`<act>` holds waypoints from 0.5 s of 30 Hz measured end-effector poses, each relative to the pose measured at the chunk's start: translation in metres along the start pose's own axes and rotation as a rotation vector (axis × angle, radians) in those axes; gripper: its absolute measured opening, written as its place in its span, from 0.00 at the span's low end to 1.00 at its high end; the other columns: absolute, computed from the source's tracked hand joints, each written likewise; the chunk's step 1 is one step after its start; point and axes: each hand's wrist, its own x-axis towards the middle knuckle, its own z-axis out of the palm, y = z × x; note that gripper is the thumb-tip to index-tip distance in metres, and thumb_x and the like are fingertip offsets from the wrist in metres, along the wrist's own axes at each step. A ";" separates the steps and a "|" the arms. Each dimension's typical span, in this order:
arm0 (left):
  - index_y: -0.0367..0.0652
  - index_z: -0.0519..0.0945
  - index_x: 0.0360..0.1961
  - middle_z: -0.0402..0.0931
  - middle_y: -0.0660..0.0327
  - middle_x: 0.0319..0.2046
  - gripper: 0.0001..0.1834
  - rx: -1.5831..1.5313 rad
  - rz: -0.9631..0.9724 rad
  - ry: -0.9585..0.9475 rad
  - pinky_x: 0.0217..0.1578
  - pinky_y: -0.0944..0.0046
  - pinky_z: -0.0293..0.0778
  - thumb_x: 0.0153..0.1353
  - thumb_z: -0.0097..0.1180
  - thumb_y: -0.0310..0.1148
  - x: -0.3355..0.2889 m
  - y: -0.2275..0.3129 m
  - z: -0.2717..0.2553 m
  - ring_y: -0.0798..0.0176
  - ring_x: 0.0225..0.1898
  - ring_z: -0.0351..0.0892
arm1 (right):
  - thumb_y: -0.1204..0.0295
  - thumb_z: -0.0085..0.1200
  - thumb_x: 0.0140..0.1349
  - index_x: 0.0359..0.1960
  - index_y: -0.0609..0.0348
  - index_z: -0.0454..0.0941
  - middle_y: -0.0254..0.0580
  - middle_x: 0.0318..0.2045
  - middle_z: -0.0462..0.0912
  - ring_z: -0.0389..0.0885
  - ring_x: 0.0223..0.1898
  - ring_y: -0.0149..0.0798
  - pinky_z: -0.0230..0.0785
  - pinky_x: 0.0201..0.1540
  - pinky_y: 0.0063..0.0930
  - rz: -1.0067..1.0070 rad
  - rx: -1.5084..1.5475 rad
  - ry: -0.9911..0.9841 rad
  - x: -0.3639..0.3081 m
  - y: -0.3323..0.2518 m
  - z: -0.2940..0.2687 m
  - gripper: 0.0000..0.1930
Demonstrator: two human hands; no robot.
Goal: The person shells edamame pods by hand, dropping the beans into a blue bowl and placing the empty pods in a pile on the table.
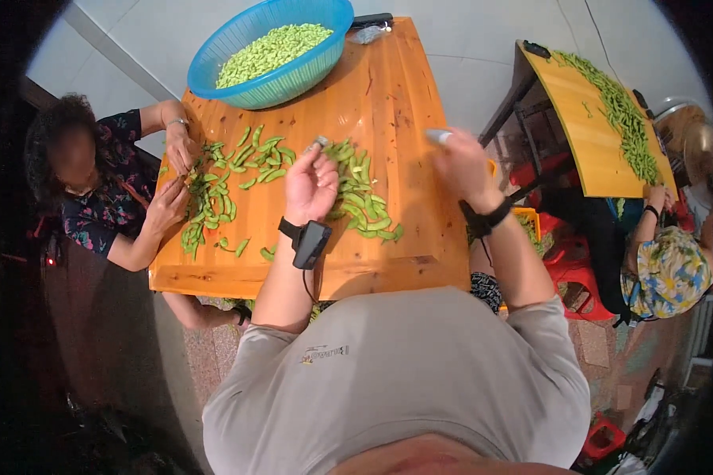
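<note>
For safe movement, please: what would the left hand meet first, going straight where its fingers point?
Probably the blue basket, past some tabletop; how high the left hand is remains unclear.

Sm. dark lettering [334, 350] w/ tiny brownish mark [307, 359] on chest of grey shirt [420, 380], bodyward of L hand [312, 186] & a bit to its R; too sm. to make out. No words or nos. legible.

Can't tell grip of blurred right hand [463, 166]. Lose far rim of blue basket [295, 89] beyond the top edge.
</note>
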 end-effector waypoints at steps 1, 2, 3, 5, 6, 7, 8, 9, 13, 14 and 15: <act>0.39 0.74 0.39 0.60 0.70 0.22 0.05 0.007 -0.005 0.001 0.17 0.75 0.56 0.66 0.48 0.28 -0.001 0.000 0.001 0.73 0.21 0.57 | 0.75 0.60 0.51 0.42 0.62 0.79 0.50 0.43 0.80 0.79 0.40 0.53 0.72 0.46 0.42 0.015 0.226 -0.115 0.005 0.000 0.015 0.15; 0.41 0.75 0.37 0.59 0.71 0.20 0.03 0.308 0.122 0.156 0.17 0.75 0.55 0.65 0.51 0.28 -0.002 0.000 0.008 0.75 0.20 0.57 | 0.75 0.58 0.51 0.40 0.62 0.78 0.52 0.39 0.80 0.79 0.40 0.54 0.72 0.44 0.43 -0.110 0.222 -0.097 0.009 0.001 0.033 0.13; 0.42 0.76 0.35 0.59 0.73 0.18 0.02 0.613 0.253 0.305 0.17 0.75 0.53 0.63 0.53 0.28 -0.001 0.001 0.018 0.76 0.19 0.56 | 0.76 0.55 0.51 0.38 0.63 0.78 0.55 0.35 0.79 0.78 0.40 0.55 0.72 0.42 0.44 -0.236 0.217 -0.075 0.015 0.000 0.049 0.11; 0.42 0.78 0.32 0.64 0.73 0.19 0.02 0.903 0.310 0.436 0.19 0.75 0.56 0.59 0.58 0.27 0.001 -0.005 0.025 0.77 0.20 0.59 | 0.76 0.55 0.51 0.37 0.62 0.79 0.55 0.34 0.80 0.79 0.39 0.54 0.72 0.41 0.44 -0.248 0.184 -0.241 0.039 -0.010 0.069 0.10; 0.41 0.79 0.32 0.66 0.73 0.20 0.02 1.228 0.404 0.296 0.20 0.75 0.58 0.58 0.59 0.27 0.002 -0.007 0.015 0.77 0.20 0.60 | 0.75 0.54 0.51 0.36 0.61 0.79 0.55 0.33 0.80 0.79 0.39 0.54 0.73 0.40 0.44 -0.269 0.150 -0.425 0.045 -0.018 0.076 0.09; 0.39 0.80 0.32 0.68 0.74 0.20 0.03 1.547 0.493 0.137 0.21 0.74 0.60 0.56 0.61 0.27 0.003 -0.009 0.006 0.76 0.21 0.62 | 0.75 0.54 0.51 0.36 0.61 0.79 0.55 0.33 0.80 0.79 0.39 0.54 0.73 0.40 0.44 -0.266 0.154 -0.418 0.047 -0.026 0.081 0.09; 0.38 0.82 0.33 0.70 0.73 0.20 0.05 1.633 0.489 0.097 0.23 0.72 0.63 0.55 0.62 0.27 0.003 -0.019 0.001 0.75 0.20 0.63 | 0.74 0.55 0.50 0.33 0.61 0.79 0.55 0.31 0.80 0.80 0.37 0.55 0.73 0.39 0.45 -0.243 0.149 -0.473 0.050 -0.033 0.084 0.08; 0.38 0.82 0.34 0.70 0.72 0.18 0.07 1.938 0.352 0.186 0.23 0.70 0.64 0.55 0.61 0.28 0.002 -0.018 -0.001 0.75 0.20 0.63 | 0.72 0.57 0.49 0.31 0.61 0.79 0.54 0.29 0.80 0.80 0.34 0.57 0.73 0.37 0.46 -0.220 0.144 -0.529 0.051 -0.039 0.084 0.07; 0.37 0.81 0.37 0.70 0.73 0.20 0.08 1.765 0.456 0.299 0.24 0.71 0.63 0.58 0.59 0.29 0.013 -0.019 -0.014 0.77 0.22 0.64 | 0.70 0.58 0.47 0.25 0.59 0.79 0.51 0.27 0.81 0.81 0.33 0.54 0.73 0.37 0.46 -0.205 0.098 -0.476 0.047 -0.041 0.085 0.06; 0.36 0.81 0.39 0.70 0.74 0.22 0.08 1.690 0.477 0.343 0.24 0.73 0.62 0.60 0.58 0.27 0.014 -0.016 -0.015 0.79 0.24 0.64 | 0.70 0.56 0.50 0.29 0.62 0.81 0.54 0.28 0.82 0.81 0.34 0.55 0.74 0.40 0.47 -0.182 0.137 -0.523 0.049 -0.043 0.079 0.09; 0.36 0.81 0.39 0.70 0.74 0.22 0.08 1.689 0.481 0.346 0.24 0.73 0.62 0.60 0.58 0.27 0.014 -0.016 -0.016 0.79 0.24 0.64 | 0.70 0.56 0.50 0.29 0.62 0.81 0.54 0.28 0.82 0.81 0.34 0.55 0.74 0.40 0.47 -0.187 0.137 -0.524 0.049 -0.043 0.079 0.09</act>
